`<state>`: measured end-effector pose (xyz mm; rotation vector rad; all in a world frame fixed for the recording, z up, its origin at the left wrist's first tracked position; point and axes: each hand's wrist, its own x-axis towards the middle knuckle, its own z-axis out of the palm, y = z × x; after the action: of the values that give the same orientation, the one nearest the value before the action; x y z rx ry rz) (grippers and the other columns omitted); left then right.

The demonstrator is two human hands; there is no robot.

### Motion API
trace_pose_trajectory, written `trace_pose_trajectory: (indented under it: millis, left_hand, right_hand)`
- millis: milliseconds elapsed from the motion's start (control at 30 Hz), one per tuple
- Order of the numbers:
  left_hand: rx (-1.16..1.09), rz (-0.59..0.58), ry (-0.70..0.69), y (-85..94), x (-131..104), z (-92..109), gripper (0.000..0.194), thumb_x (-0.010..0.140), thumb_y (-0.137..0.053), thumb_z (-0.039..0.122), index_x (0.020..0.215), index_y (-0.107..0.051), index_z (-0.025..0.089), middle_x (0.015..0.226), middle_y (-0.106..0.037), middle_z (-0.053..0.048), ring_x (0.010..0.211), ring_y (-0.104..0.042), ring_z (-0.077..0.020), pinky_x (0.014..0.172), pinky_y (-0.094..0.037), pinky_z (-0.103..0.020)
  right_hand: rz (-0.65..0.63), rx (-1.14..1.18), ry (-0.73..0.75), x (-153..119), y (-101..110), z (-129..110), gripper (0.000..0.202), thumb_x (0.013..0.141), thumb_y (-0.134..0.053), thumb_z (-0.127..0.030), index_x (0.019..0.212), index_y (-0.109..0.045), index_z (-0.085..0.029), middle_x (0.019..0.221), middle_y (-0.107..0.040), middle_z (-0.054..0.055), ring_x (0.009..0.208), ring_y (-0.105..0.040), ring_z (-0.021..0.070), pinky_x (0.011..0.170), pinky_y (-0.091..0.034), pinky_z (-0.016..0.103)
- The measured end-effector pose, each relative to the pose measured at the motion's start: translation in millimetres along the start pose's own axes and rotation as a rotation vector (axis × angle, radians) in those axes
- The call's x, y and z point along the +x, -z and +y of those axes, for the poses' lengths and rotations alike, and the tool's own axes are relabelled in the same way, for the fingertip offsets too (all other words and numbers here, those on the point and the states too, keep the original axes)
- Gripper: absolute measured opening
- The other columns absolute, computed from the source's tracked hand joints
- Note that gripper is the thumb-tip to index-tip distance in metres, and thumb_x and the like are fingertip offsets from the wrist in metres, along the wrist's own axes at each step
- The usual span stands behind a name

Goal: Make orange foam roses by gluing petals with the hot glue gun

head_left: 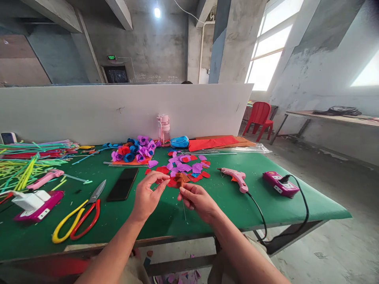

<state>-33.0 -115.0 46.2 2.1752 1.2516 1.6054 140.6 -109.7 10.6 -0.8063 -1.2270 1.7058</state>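
Note:
My right hand [197, 199] is closed around the base of a brown paper flower [181, 179], whose thin wire stem [184, 211] hangs down below the fingers. Just left of the flower, my left hand [151, 193] pinches thumb and forefinger together; what lies between them is too small to make out. Behind both hands lie scattered purple petals [180, 166] and red petals [162, 170], with a few blue ones among them. Finished purple, blue and red flowers [143, 152] are heaped at the back, left of the loose petals.
Scissors [85, 213] and a black phone [122, 184] lie left. A pink glue gun [235, 178] rests right, its cord running off the edge near a purple power strip [280, 184]. Coloured pipe cleaners [29, 165] fill the left; a pink bottle [163, 128] stands behind.

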Motion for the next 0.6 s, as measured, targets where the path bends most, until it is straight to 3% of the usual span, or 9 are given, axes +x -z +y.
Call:
trace_pose_trajectory:
  millis: [300,600]
  left_hand:
    - [0.212,0.001,-0.234,-9.4,-6,8,0.002,0.081,-0.062,0.021,0.083,-0.061,0.020,0.077,-0.064,-0.002,0.075,-0.057,-0.0159,0.076,-0.047,-0.033]
    - [0.239,0.044,-0.243,-9.7,-5,8,0.008,0.083,-0.056,0.014,0.082,-0.061,0.021,0.078,-0.064,-0.002,0.076,-0.056,-0.0164,0.072,-0.047,-0.031]
  right_hand:
    - [-0.065,-0.024,0.056,-2,-8,1,0.032,0.075,-0.067,-0.047,0.087,-0.062,-0.017,0.069,-0.061,-0.001,0.045,-0.040,0.0035,0.044,-0.028,0.018]
    - [-0.074,-0.094,0.110,-2,-10,0,0.030,0.078,-0.063,-0.046,0.087,-0.060,-0.017,0.068,-0.059,-0.002,0.047,-0.040,0.0043,0.046,-0.031,0.019]
